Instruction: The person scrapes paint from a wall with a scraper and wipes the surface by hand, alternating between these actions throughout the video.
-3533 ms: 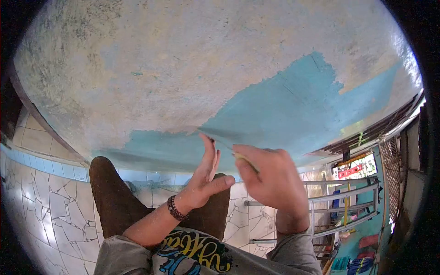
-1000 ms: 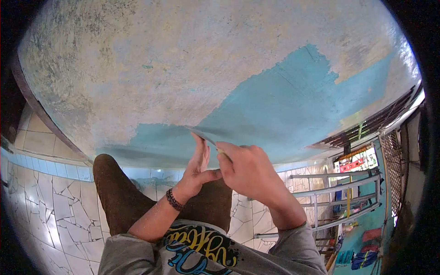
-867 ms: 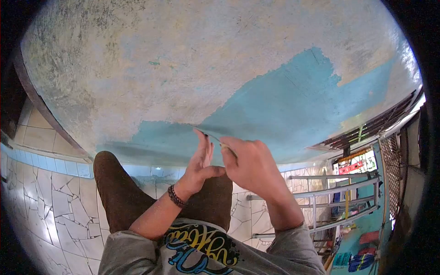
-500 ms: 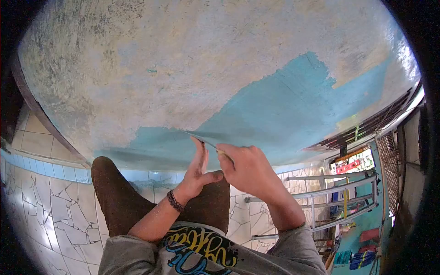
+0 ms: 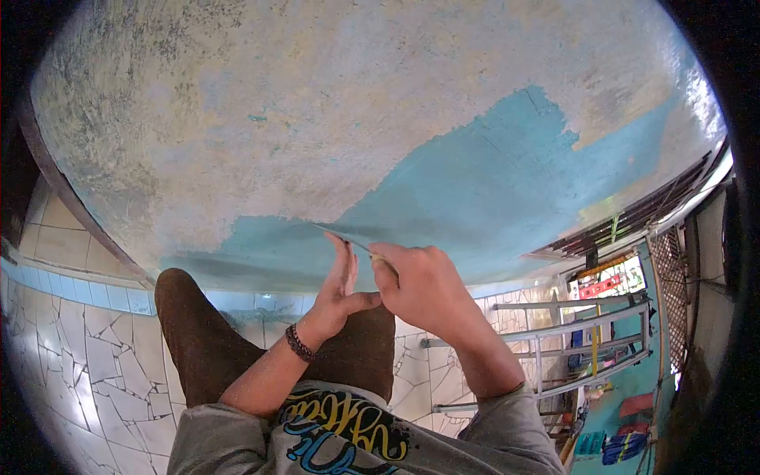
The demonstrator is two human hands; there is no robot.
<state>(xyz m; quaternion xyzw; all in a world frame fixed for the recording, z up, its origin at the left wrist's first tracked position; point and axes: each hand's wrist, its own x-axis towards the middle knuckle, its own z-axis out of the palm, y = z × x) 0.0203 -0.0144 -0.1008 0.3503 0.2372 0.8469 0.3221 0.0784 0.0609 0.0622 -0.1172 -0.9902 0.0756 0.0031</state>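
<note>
My right hand (image 5: 422,286) is closed around the yellowish handle of a scraper (image 5: 348,240). Its thin metal blade, seen nearly edge-on, points up and left, with the tip at the wall (image 5: 261,170) where light blue paint (image 5: 467,186) borders a bare, mottled patch. My left hand (image 5: 339,290) has its fingers stretched out, fingertips against or just beside the blade, holding nothing. Its thumb reaches toward the right hand. Most of the handle is hidden in my right palm.
An aluminium ladder (image 5: 586,327) stands at the right, beyond my right arm. Cracked-pattern tiles (image 5: 103,364) cover the floor. My bent knee (image 5: 186,305) is close to the wall's lower edge. Slatted bars (image 5: 625,210) and stacked items (image 5: 625,447) are at the right.
Both hands and the scraper sit very slightly farther left in view. The grip and the left hand's stretched fingers look the same.
</note>
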